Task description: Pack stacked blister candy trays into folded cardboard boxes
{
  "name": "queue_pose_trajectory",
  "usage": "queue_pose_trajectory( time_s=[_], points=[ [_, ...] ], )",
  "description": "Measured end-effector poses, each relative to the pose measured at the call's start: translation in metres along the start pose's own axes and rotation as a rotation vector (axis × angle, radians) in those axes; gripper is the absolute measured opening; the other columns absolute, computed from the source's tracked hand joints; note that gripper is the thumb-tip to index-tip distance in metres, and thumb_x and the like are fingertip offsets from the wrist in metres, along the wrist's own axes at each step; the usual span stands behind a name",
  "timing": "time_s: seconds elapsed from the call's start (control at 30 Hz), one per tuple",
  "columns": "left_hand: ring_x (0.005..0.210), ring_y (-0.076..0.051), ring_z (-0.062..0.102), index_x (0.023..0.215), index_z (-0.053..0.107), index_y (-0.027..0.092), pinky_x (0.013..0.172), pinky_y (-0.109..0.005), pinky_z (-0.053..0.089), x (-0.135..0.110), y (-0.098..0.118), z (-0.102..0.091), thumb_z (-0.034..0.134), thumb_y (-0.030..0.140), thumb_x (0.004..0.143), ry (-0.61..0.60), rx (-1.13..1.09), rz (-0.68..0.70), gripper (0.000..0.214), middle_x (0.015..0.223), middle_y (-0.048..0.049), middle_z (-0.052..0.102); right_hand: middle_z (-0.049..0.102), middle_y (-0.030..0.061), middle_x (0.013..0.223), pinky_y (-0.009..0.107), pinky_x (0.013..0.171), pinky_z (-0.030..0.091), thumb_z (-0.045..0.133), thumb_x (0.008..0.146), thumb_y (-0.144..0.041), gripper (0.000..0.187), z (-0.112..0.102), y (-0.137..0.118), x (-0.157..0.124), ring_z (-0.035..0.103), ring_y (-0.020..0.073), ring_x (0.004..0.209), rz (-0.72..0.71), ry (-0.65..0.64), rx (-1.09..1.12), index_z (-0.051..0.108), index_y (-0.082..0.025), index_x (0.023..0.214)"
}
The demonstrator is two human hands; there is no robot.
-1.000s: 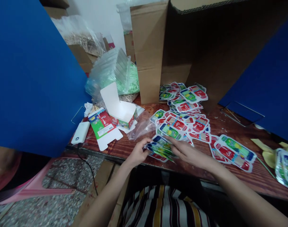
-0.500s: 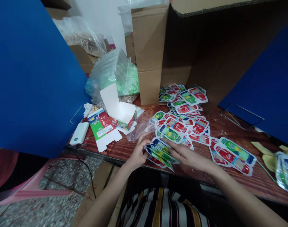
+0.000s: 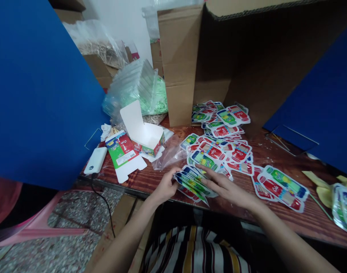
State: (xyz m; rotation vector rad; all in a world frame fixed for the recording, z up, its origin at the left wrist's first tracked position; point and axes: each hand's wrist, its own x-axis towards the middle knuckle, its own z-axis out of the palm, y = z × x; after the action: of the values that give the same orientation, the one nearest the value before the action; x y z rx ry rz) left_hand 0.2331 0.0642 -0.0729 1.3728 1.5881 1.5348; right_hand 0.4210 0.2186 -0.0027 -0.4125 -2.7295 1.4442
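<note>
Fanned green packets, long axes toward lower right

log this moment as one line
left hand: holding fanned packets; right hand: at packets' right side; packet pile: beyond hands, on table; small box: standing open

green-blue packets | fanned, tilted | between left hand and right hand

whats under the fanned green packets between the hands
Under the fanned green packets, part of a red packet shows near the front edge of the table. The rest of that packet, and anything else beneath the fan, is covered.
</note>
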Motion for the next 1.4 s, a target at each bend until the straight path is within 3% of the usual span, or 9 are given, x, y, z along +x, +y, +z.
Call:
queue_pose_trajectory(
  time_s=[0.17,0.33,0.43,0.6,0.73,0.8,0.97,1.23,1.4],
  points=[
    [0.099,-0.017,0.058,0.108,0.054,0.017,0.089,-0.027,0.044,-0.001,-0.001,0.000,0.049,-0.001,0.076,0.007,0.019,0.008,0.037,0.103,-0.0048,0.062,0.043,0.0099,0.148,0.043,0.109,0.035,0.053,0.087,-0.056,0.079,0.001,-0.007,-0.005,0.042,0.0277,0.134,0.004,-0.013,-0.019,0.020,-0.024,0.152],
    [0.094,-0.017,0.059,0.106,0.054,0.017,0.087,-0.027,0.045,-0.002,-0.003,0.001,0.050,0.004,0.079,0.011,0.049,-0.004,0.030,0.099,-0.0046,0.062,0.065,0.0167,0.120,0.041,0.085,0.051,0.072,0.069,-0.057,0.110,0.018,-0.015,-0.004,0.064,0.0315,0.104,0.091,0.025,-0.188,0.015,-0.015,0.153],
    [0.089,-0.016,0.059,0.104,0.054,0.018,0.083,-0.026,0.045,-0.003,-0.004,0.003,0.048,0.003,0.079,0.013,0.062,-0.009,0.030,0.096,-0.0035,0.061,0.070,0.0175,0.106,0.039,0.076,0.052,0.075,0.068,-0.050,0.107,0.034,-0.019,-0.002,0.068,0.0323,0.091,0.180,0.097,-0.322,0.019,-0.012,0.151],
    [0.089,-0.016,0.059,0.102,0.054,0.018,0.084,-0.027,0.045,-0.005,-0.004,0.003,0.049,0.002,0.075,0.030,0.075,-0.007,0.031,0.095,-0.0034,0.062,0.072,0.0172,0.099,0.041,0.076,0.051,0.075,0.068,-0.044,0.103,0.045,-0.025,0.000,0.069,0.0341,0.090,0.247,0.148,-0.374,0.023,-0.013,0.151],
    [0.092,-0.017,0.060,0.103,0.054,0.017,0.084,-0.028,0.046,-0.005,-0.003,0.002,0.049,0.002,0.075,0.032,0.055,-0.003,0.033,0.098,-0.0046,0.063,0.064,0.0195,0.120,0.044,0.085,0.051,0.077,0.061,-0.058,0.114,0.036,-0.021,-0.001,0.063,0.0350,0.106,0.198,0.130,-0.192,0.022,-0.014,0.151],
    [0.092,-0.017,0.060,0.103,0.054,0.017,0.084,-0.028,0.046,-0.005,-0.002,0.002,0.050,0.002,0.074,0.038,0.049,0.001,0.033,0.098,-0.0050,0.063,0.059,0.0178,0.129,0.045,0.093,0.048,0.071,0.067,-0.063,0.107,0.030,-0.016,-0.001,0.058,0.0336,0.116,0.155,0.121,-0.057,0.023,-0.015,0.150],
    [0.092,-0.017,0.060,0.103,0.054,0.017,0.084,-0.028,0.047,-0.005,0.000,0.001,0.051,0.002,0.075,0.037,0.029,-0.008,0.032,0.098,-0.0047,0.063,0.051,0.0113,0.140,0.044,0.110,0.033,0.033,0.095,-0.057,0.061,0.023,-0.012,0.000,0.044,0.0250,0.133,0.139,0.177,0.111,0.038,-0.020,0.143],
    [0.093,-0.017,0.060,0.106,0.054,0.017,0.085,-0.027,0.046,-0.004,-0.003,0.000,0.051,0.003,0.079,0.013,0.053,-0.002,0.030,0.100,-0.0054,0.063,0.063,0.0095,0.125,0.040,0.105,0.040,0.033,0.097,-0.053,0.052,0.022,-0.018,0.005,0.057,0.0242,0.118,0.100,0.181,0.093,0.054,-0.019,0.129],
    [0.095,-0.018,0.060,0.104,0.054,0.017,0.087,-0.029,0.046,-0.003,-0.001,0.000,0.052,0.004,0.078,0.020,0.064,0.007,0.028,0.101,-0.0058,0.063,0.064,0.0099,0.124,0.039,0.097,0.046,0.042,0.093,-0.055,0.057,0.023,-0.021,0.005,0.061,0.0257,0.112,0.069,0.139,0.039,0.048,-0.017,0.136]
  ],
)
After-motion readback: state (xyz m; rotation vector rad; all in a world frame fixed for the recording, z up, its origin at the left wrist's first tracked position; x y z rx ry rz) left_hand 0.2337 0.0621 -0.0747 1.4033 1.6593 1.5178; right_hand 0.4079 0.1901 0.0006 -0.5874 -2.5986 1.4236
